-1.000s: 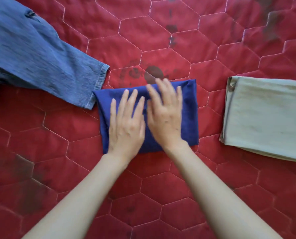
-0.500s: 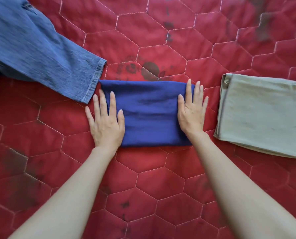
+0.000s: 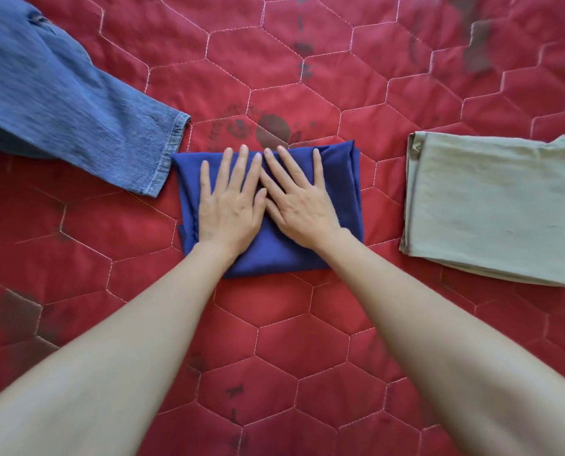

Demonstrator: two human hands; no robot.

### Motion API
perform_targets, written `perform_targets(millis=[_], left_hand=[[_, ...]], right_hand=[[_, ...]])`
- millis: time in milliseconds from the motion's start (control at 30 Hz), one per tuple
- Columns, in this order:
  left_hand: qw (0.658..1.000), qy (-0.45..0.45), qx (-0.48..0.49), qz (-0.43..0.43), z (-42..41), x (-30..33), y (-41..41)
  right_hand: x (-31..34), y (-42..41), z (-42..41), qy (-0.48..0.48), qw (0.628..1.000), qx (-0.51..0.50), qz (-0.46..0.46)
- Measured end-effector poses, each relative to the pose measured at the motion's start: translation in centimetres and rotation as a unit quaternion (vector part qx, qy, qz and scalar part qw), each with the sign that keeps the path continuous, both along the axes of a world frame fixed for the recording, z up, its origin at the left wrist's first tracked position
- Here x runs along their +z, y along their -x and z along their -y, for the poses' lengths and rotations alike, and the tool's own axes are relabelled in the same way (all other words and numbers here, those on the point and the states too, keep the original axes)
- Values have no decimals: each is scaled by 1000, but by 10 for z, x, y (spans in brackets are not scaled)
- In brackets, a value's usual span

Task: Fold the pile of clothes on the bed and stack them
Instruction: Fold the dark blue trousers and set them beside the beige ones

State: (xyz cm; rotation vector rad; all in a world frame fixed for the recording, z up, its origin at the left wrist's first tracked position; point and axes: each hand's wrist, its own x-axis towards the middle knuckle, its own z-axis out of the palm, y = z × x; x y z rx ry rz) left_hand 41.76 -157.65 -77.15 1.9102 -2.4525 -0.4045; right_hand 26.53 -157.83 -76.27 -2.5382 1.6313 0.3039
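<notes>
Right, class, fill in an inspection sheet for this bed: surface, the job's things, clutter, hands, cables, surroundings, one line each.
Surface: red quilted bedspread with hexagon stitching and dark printed marks.
Job's things: folded dark blue cloth in the middle; folded pale green cloth lying apart to its right; unfolded jeans at upper left, the hem close beside the blue cloth's corner.
Clutter: nothing seen.
Hands: left hand and right hand both lie flat, fingers straight, side by side on the blue cloth, pressing it down.
Cables: nothing seen.
Surroundings: nothing seen beyond the bedspread.
</notes>
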Motion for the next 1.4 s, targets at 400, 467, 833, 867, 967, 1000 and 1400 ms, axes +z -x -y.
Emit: perform_targets(millis=[400, 467, 833, 867, 967, 1000, 1400], left_hand=[[982, -19, 189, -23, -21, -2, -13], [980, -16, 195, -38, -23, 4, -18], [959, -99, 231, -131, -42, 40, -52], [956, -117, 234, -132, -36, 41, -51], [962, -144, 203, -111, -30, 44, -46], [967, -140, 189, -99, -31, 45, -43], [946, -45, 265, -181, -86, 36, -44]], right_hand=[[10, 77, 20, -22, 940, -320, 113], [18, 77, 11, 11, 929, -318, 187], [27, 56, -67, -37, 875, -389, 287], [27, 53, -64, -40, 879, -384, 280], [27, 44, -53, -53, 884, -378, 269], [27, 42, -50, -55, 882, -383, 268], [22, 20, -83, 14, 861, -431, 269]])
